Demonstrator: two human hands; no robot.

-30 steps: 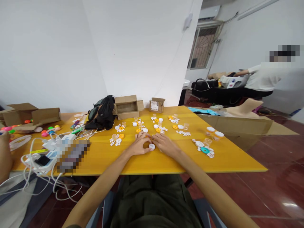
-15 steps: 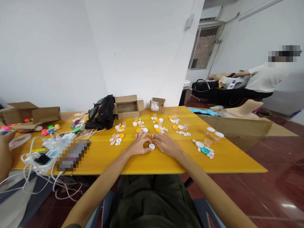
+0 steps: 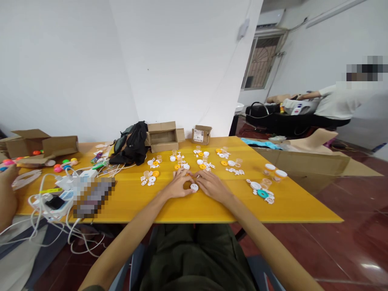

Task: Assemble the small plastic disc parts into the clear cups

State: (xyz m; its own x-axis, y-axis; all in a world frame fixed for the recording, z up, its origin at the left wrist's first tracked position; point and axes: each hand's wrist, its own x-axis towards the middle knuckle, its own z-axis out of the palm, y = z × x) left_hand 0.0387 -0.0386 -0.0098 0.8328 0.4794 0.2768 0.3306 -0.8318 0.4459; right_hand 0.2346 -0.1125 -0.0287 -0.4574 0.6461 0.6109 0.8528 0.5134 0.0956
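Note:
My left hand (image 3: 180,184) rests over the table's near middle, thumb and fingers curled round a small white round plastic piece (image 3: 194,187). Close by on the right, my right hand (image 3: 212,184) has its fingers bent together, with a tiny white part (image 3: 198,176) at the tips; its kind is too small to tell. Just beyond the hands lie a white disc (image 3: 186,166) and an orange ring (image 3: 202,166), among small white cut-out pieces. A teal ring (image 3: 262,193) with a white disc (image 3: 255,185) and a clear cup (image 3: 266,183) sits to the right.
Several similar clusters with clear cups spread over the yellow table (image 3: 182,210). Two white-lidded jars (image 3: 279,175) stand at right. At left are a power strip (image 3: 62,202) with cables, a black bag (image 3: 133,145) and another person's arm (image 3: 7,194). Open cardboard boxes (image 3: 163,137) line the back.
Both hands stay almost in the same place around the white round piece. The whole view has shifted very slightly.

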